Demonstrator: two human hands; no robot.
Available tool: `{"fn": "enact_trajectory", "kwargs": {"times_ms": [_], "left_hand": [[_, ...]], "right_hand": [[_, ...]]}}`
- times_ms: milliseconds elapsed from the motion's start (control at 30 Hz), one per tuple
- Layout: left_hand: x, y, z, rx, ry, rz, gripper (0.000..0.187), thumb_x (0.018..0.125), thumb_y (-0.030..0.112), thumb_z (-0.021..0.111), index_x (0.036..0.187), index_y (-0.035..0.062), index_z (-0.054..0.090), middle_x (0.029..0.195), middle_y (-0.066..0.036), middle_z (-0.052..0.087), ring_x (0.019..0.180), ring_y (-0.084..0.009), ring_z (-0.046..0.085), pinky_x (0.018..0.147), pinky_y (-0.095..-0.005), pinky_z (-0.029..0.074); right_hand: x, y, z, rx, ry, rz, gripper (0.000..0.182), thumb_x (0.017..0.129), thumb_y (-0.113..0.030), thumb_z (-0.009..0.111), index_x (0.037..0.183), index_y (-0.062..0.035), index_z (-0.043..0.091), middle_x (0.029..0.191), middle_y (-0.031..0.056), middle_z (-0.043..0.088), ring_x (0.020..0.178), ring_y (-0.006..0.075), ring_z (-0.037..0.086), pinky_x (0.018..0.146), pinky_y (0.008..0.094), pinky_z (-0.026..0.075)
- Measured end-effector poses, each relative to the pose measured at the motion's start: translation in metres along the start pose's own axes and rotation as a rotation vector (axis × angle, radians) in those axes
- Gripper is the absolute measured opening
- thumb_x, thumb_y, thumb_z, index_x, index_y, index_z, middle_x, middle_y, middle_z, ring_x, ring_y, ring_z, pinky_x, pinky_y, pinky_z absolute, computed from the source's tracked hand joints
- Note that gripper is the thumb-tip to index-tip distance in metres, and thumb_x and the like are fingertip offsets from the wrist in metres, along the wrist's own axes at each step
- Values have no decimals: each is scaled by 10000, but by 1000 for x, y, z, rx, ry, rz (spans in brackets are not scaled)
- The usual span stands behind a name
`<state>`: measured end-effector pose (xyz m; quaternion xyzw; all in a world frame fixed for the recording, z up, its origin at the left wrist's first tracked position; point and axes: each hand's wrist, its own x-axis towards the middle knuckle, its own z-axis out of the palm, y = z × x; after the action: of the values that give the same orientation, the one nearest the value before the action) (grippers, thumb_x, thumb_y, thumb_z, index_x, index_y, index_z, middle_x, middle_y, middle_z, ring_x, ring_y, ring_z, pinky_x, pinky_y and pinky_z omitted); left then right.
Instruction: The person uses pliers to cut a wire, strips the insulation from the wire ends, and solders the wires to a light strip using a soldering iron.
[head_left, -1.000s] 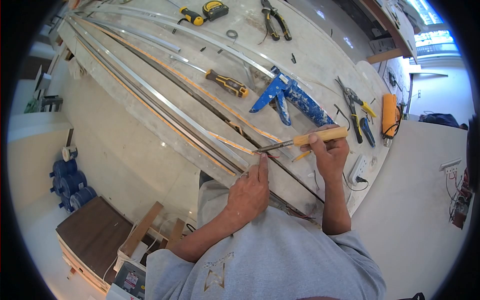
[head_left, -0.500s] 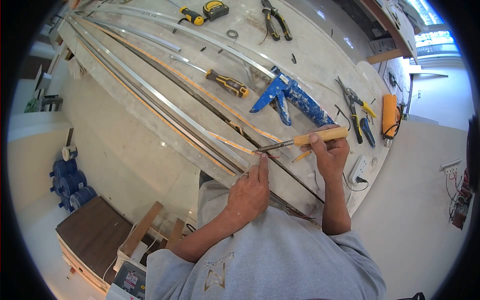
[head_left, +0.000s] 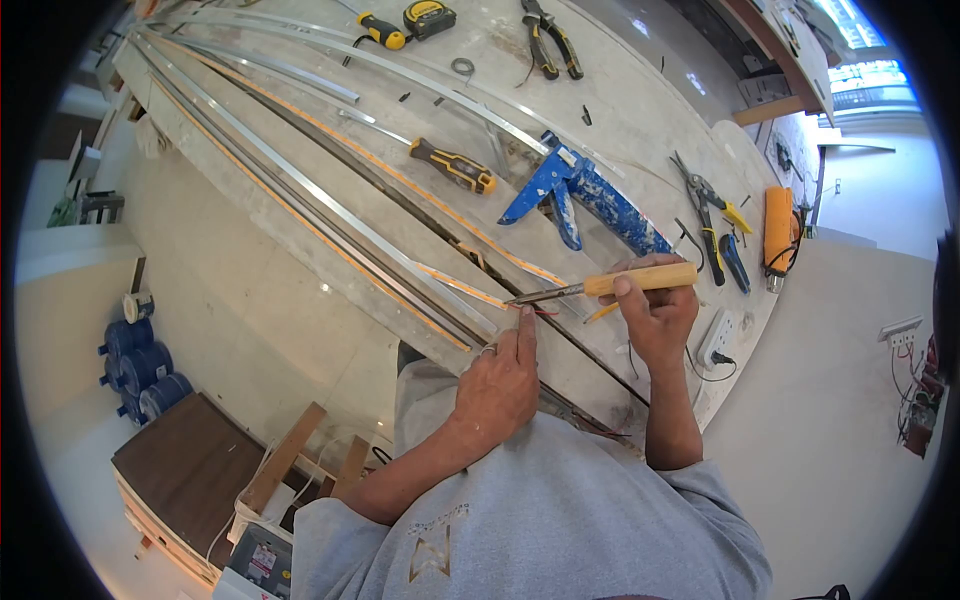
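In my right hand [head_left: 658, 315] is a soldering iron [head_left: 640, 279] with a pale wooden handle, my fingers closed round it. Its metal shaft points left, and the tip meets the end of an LED strip [head_left: 462, 284] where a thin red wire [head_left: 545, 313] lies. My left hand [head_left: 497, 385] is on the near side of that joint, index finger stretched out and pressing the wire by the strip's end. The thumb is mostly hidden. A yellow pencil-like stick [head_left: 602, 312] lies partly behind the iron.
Around the work lie a blue caulking gun [head_left: 612, 205], a screwdriver [head_left: 452, 166], pliers [head_left: 548, 45], yellow-handled snips [head_left: 708, 215], a tape measure [head_left: 430, 19] and an orange heat-gun-like tool [head_left: 778, 235]. Long metal channels [head_left: 300, 180] run leftward. A power strip [head_left: 717, 338] sits at right.
The soldering iron's handle has shifted very slightly in my right hand. Its tip stays at the strip's end, and my left hand holds its place.
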<state>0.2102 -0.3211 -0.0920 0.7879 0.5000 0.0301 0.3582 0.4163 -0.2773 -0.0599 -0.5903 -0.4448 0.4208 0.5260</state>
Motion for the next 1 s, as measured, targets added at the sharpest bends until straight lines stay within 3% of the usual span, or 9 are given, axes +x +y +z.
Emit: {"fn": "enact_trajectory", "kwargs": {"times_ms": [300, 567, 667, 1000], "left_hand": [[-1, 1, -2, -7, -4, -15, 790, 868, 172, 649, 1518, -70, 273, 1039, -196, 564, 782, -355, 654, 699, -441, 557], [-1, 0, 1, -1, 0, -9, 772, 867, 174, 650, 1504, -76, 294, 1049, -198, 564, 776, -354, 655, 695, -438, 556], [-1, 0, 0, -6, 8, -3, 751, 866, 176, 651, 1487, -82, 315, 1053, -200, 563, 779, -354, 659, 697, -439, 557], [-1, 0, 0, 2, -4, -6, 744, 856, 179, 661, 1467, -93, 336, 1057, -204, 556, 784, -351, 663, 700, -432, 563]], "right_hand": [[-4, 0, -2, -31, -58, -85, 264, 896, -18, 722, 1057, 28, 518, 959, 186, 692, 817, 191, 699, 705, 303, 596], [-11, 12, -11, -73, -167, -375, 291, 851, 32, 739, 1055, -2, 533, 988, 159, 687, 891, 242, 707, 757, 344, 582], [-15, 5, -14, -141, -247, -403, 280, 885, 1, 709, 1078, -1, 506, 991, 192, 675, 948, 260, 683, 840, 387, 573], [-12, -3, -14, -108, -325, -393, 312, 860, 35, 711, 1102, -11, 520, 1001, 201, 682, 964, 274, 688, 841, 382, 572]]}}
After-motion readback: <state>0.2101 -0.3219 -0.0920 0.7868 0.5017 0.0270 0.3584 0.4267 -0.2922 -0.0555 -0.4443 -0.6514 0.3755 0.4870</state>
